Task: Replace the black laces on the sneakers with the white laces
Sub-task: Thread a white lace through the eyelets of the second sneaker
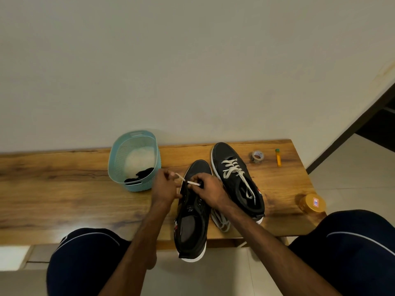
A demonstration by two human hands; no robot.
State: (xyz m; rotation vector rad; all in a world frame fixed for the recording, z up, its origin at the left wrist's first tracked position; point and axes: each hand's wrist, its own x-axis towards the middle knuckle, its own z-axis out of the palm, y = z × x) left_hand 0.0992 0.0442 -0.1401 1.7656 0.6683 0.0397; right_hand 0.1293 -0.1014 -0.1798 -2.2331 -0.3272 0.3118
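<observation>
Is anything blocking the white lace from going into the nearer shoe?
Nothing visible. The left hand and right hand pinch the white lace over the near sneaker, whose visible eyelets look empty; something black lies in the basket.

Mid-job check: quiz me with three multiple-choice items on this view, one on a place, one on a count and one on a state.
1. Where do the black laces lie?
A. in the teal basket
B. inside a sneaker
C. in the right hand

2. How many sneakers are in view?
A. one
B. two
C. three

3. What are the hands doing?
A. both hold the white lace over the nearer sneaker
B. both hang empty
C. both lift the basket

Answers:
1 A, the dark bundle sits on the basket's floor.
2 B, the nearer sneaker and the laced sneaker beside it are the only ones.
3 A, the left hand and the right hand each pinch the lace, stretched between them.
</observation>
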